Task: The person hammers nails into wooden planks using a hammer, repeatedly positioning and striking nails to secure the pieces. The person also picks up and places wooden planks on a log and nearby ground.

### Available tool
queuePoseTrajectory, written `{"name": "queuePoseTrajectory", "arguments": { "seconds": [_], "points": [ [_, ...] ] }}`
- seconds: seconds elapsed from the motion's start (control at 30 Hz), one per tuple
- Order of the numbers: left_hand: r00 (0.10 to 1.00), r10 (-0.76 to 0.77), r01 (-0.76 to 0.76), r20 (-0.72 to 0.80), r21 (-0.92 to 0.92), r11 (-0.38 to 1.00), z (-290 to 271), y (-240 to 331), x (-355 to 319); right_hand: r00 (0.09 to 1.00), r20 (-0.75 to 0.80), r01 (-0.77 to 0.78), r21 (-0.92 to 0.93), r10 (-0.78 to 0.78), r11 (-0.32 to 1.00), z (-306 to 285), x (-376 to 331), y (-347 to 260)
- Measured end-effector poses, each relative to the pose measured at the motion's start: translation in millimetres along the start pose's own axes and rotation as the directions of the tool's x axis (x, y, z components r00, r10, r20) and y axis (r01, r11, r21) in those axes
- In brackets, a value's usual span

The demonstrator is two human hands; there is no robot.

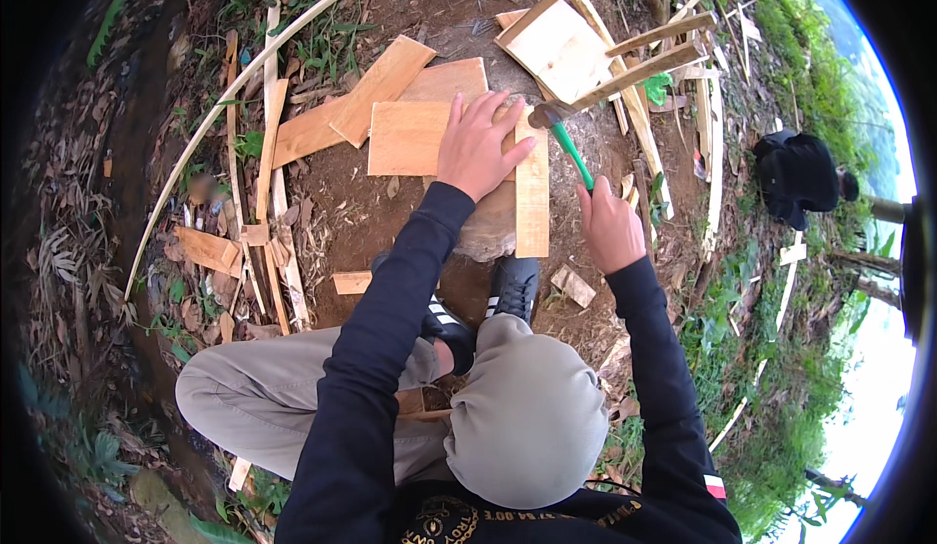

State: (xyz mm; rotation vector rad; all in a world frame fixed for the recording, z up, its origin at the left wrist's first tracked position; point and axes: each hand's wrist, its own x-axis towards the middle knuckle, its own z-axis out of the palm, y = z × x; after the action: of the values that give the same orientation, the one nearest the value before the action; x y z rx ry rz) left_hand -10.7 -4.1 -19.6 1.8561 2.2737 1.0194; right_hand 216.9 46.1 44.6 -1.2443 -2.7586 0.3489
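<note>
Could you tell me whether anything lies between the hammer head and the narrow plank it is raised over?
Nothing visible does. The right hand holds the green-handled hammer, its head by the top end of the narrow plank. The left hand presses flat just to the left, fingertips close to the head.

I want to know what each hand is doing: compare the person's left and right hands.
The left hand lies flat, fingers spread, pressing the narrow plank on the stone; the right hand is closed in a fist around the green hammer handle. The left sits farther forward, the right nearer the body. Both are bare, in dark sleeves.
</note>
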Motion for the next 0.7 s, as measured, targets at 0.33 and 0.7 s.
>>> {"name": "queuePoseTrajectory", "arguments": {
  "seconds": [0.33, 0.7],
  "points": [
    [0.999, -0.016, 0.016, 0.034, -0.002, 1.000, 2, 0, -1, 1.000, -0.008, 0.012, 0.062, -0.012, 0.998, -1, -2, 2],
    [0.999, -0.032, 0.032, 0.041, -0.006, 0.999, -5, -2, 1, 0.990, -0.134, -0.002, 0.320, 0.047, 0.948, 13, 4, -1]
  ]
}}
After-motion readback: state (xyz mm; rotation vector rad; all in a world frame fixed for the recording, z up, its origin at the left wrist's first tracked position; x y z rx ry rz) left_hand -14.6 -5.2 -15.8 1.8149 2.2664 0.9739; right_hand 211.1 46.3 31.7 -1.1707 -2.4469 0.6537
